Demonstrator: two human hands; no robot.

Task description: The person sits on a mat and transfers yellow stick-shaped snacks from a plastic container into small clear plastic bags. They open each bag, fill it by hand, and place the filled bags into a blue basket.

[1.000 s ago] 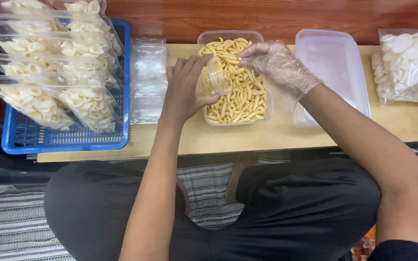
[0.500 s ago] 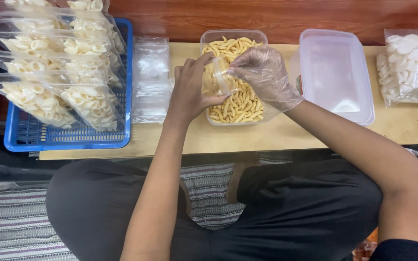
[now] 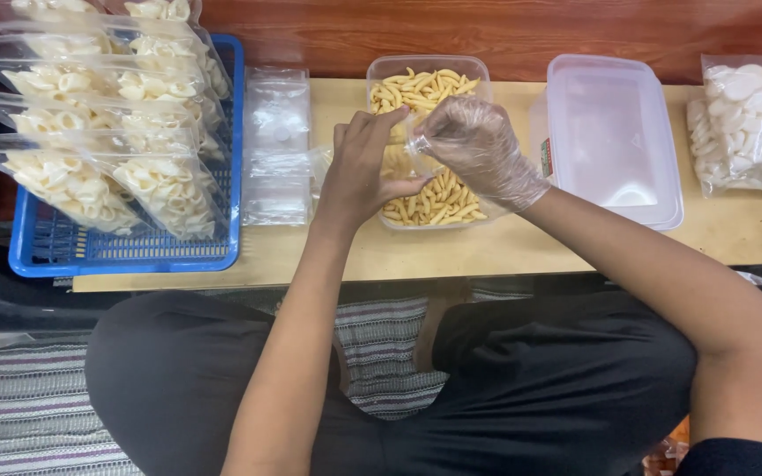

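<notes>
A low wooden table [image 3: 522, 251] stands before a seated person's crossed legs, with a striped mat [image 3: 37, 405] under them and a dark wood wall behind. Both hands meet over the near half of a clear tub of yellow snack sticks [image 3: 429, 92]. The bare left hand [image 3: 359, 167] pinches one side of a small clear bag [image 3: 403, 159]; the gloved right hand [image 3: 478, 150] is closed on the bag's mouth from the other side, so the bag hangs between them, directly above the sticks, its opening toward the right hand. Whether the glove also holds sticks cannot be told. Left of the tub lies a stack of empty clear bags [image 3: 277, 145], then a blue basket [image 3: 125, 251] of filled snack packets [image 3: 99, 132]. Right of it sit an empty lidded container [image 3: 615, 141] and a bag of white crackers [image 3: 751, 123]. Nothing blocks the hands.
</notes>
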